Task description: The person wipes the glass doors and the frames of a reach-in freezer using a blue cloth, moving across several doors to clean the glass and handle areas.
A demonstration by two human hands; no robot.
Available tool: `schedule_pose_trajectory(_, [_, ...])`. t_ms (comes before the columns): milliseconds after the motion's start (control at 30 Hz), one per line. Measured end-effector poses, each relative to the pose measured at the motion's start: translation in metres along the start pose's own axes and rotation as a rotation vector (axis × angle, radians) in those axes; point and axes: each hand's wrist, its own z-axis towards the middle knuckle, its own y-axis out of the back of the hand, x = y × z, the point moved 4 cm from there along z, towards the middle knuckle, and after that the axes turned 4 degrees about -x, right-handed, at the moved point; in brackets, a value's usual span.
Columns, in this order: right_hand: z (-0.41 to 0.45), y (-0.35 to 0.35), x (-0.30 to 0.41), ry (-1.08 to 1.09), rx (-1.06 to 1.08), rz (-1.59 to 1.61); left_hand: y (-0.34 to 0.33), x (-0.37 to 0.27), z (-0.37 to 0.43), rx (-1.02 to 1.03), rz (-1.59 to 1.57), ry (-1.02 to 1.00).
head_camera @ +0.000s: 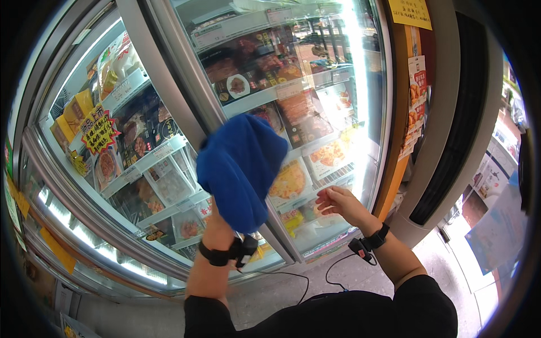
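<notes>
A blue cloth point(243, 169) drapes over my left hand point(219, 217), which holds it against or just in front of the glass door frame of an upright display fridge. The cloth hides most of that hand's fingers. My right hand point(344, 205) is empty, its fingers loosely bent and apart, before the lower part of the right glass door point(274, 126). Whether it touches the glass I cannot tell. Between the two doors runs a metal frame point(186, 72). Both wrists wear black straps with small cabled devices.
Behind the glass, shelves hold packaged foods, including a pizza-like pack point(289, 181). A starburst sign point(99, 129) bears writing on the left door point(156, 169). At right stand a tall grey appliance point(448, 118) and hanging red snack packs point(416, 101). Thin cables point(306, 281) hang near my waist.
</notes>
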Motion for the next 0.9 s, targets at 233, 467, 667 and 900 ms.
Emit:
schedule_pose_trajectory(233, [-0.036, 0.048, -0.050, -0.139, -0.109, -0.192, -0.001, -0.058, 0.213, -0.219, 0.985, -0.602])
schedule_pose_trajectory(467, [-0.056, 0.109, -0.102, -0.350, -0.095, -0.264, -0.025, -0.018, 0.255, -0.255, 1.240, -0.500])
schedule_pose_trajectory(667, [-0.082, 0.161, -0.134, -0.453, -0.081, -0.282, -0.111, 0.012, 0.080, -0.173, 1.009, -0.376])
schedule_pose_trajectory(900, [-0.099, 0.157, -0.154, -0.436, 0.011, -0.367, -0.153, 0.090, -0.119, 0.244, -0.060, 0.198])
